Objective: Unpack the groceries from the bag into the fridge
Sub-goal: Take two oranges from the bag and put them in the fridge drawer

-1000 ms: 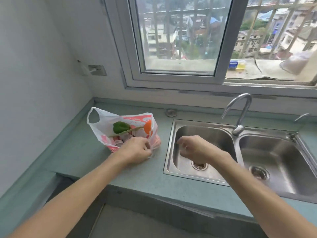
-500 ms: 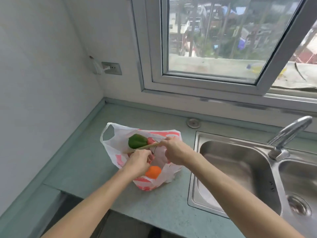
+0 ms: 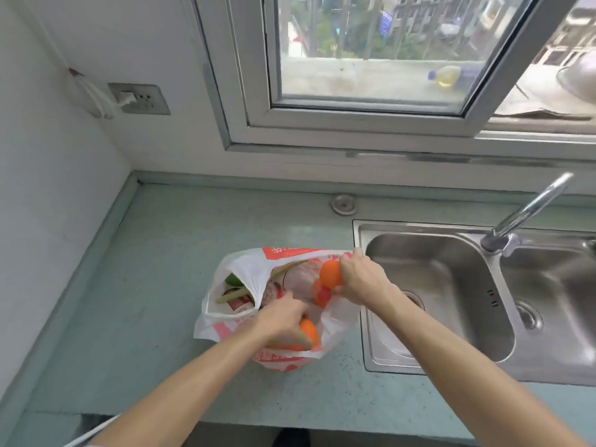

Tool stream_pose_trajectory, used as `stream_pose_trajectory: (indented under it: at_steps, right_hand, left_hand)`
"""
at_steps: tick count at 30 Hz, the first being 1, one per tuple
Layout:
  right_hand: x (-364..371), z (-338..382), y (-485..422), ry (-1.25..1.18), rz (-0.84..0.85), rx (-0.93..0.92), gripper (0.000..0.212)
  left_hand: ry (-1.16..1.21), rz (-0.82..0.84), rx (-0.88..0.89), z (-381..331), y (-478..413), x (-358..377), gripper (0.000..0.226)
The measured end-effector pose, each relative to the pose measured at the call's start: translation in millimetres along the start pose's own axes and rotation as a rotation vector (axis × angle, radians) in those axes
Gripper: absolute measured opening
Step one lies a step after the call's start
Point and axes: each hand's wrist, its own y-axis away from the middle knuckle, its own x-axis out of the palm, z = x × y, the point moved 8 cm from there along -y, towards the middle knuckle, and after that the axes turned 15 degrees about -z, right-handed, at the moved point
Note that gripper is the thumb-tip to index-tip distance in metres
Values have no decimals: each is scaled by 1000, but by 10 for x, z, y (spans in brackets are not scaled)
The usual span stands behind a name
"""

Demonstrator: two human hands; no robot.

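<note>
My hands are at the bag (image 3: 283,359).
Left hand (image 3: 283,317) curls round the lower orange (image 3: 309,330); right hand (image 3: 362,280) grips the upper orange (image 3: 329,273).

Single head-worn view, looking steeply down and forward at the counter (image 3: 167,285) corner, close above bag (image 3: 245,279); window (image 3: 371,59) up top.

I see a pale green countertop (image 3: 154,285) running into a corner of white walls (image 3: 48,188). Daylight comes through an aluminium-framed window (image 3: 371,43) above it, with buildings and trees outside and a yellow bottle (image 3: 446,76) on the outer ledge. A socket (image 3: 142,99) holds a white plug. At right sits a steel sink (image 3: 419,228) with 2 basins and a curved faucet (image 3: 532,208).
</note>
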Motion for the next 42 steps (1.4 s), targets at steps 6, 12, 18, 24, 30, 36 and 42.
stream_pose_trajectory:
  at_steps: [6, 12, 18, 24, 30, 36, 42]
  right_hand:
    - [-356, -162, 278, -365, -100, 109, 50]
    - [-957, -891, 940, -591, -311, 304, 57]
    - [-1194, -1887, 2242, -555, -529, 475, 73]
    - [-1198, -2727, 4187, -555, -667, 718, 89]
    - [-935, -3350, 6498, -463, -803, 1043, 84]
    - [-674, -3540, 8501, -326, -862, 1331, 82]
    - [-480, -3506, 10089, -299, -1015, 1617, 85]
  left_hand:
    - [181, -67, -94, -26, -173, -415, 46]
    - [571, -102, -188, -749, -205, -545, 38]
    - [680, 52, -9, -2045, 154, -174, 37]
    - [556, 146, 317, -3512, 1003, 640, 56]
    - [345, 71, 724, -4930, 2077, 1667, 60]
    - [215, 172, 1059, -6120, 3185, 2636, 70]
    - [232, 405, 1202, -7096, 4277, 3557, 78]
